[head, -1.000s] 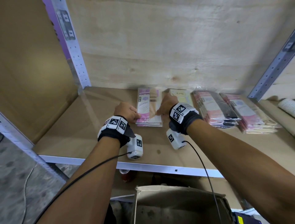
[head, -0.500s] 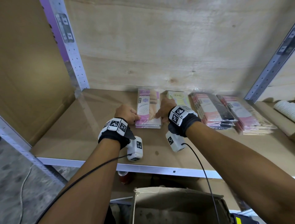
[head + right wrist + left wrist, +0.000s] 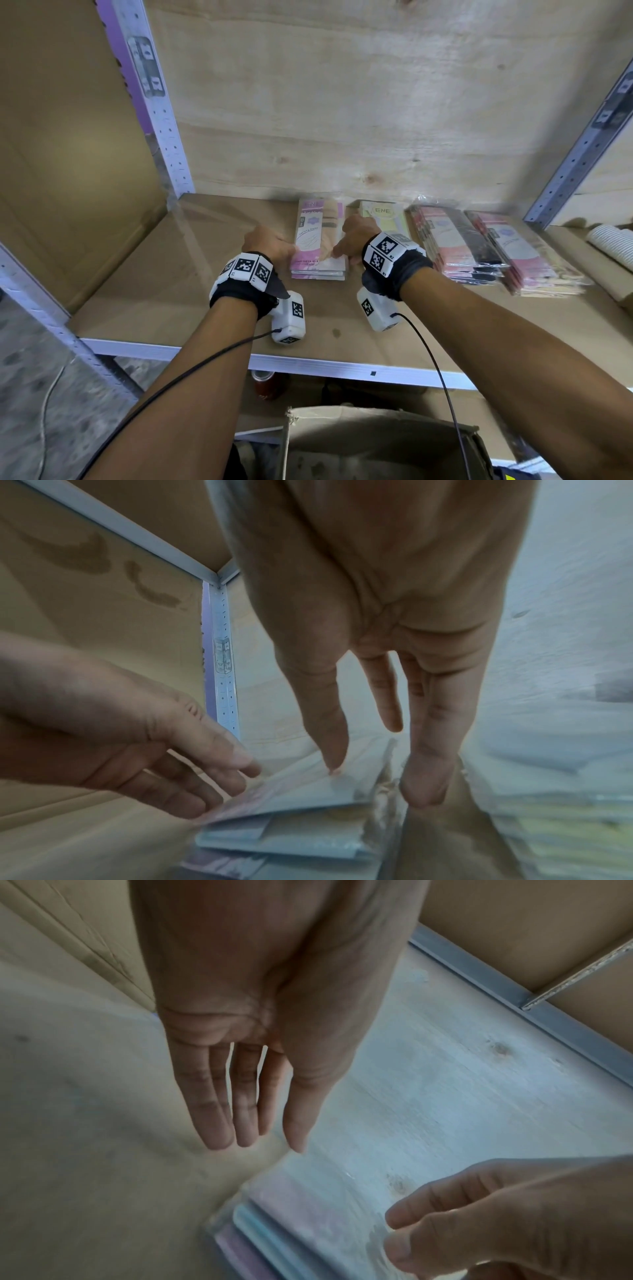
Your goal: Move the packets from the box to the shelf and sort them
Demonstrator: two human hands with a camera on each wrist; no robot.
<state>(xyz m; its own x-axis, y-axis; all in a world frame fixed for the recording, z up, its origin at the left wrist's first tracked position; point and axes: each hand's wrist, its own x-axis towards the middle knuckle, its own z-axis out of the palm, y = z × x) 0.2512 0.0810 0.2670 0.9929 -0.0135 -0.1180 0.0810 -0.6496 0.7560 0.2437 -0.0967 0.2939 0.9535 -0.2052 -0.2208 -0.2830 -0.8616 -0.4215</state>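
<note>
A stack of purple-and-pink packets lies on the brown shelf near the back wall. My left hand is against the stack's left edge; the left wrist view shows its fingers straight and holding nothing. My right hand is at the stack's right edge. In the right wrist view its thumb tip touches the top packet while its straight fingers reach down the right side. The open cardboard box stands on the floor below; what it holds is hidden.
To the right of the purple stack lie yellow packets and two pink-and-black stacks. A white ribbed roll sits at the far right. Perforated metal posts frame the bay. Bare shelf spreads to the left.
Both hands stay at the two sides of the purple stack, shifting only slightly along its edges. Nothing was picked up or let go.
</note>
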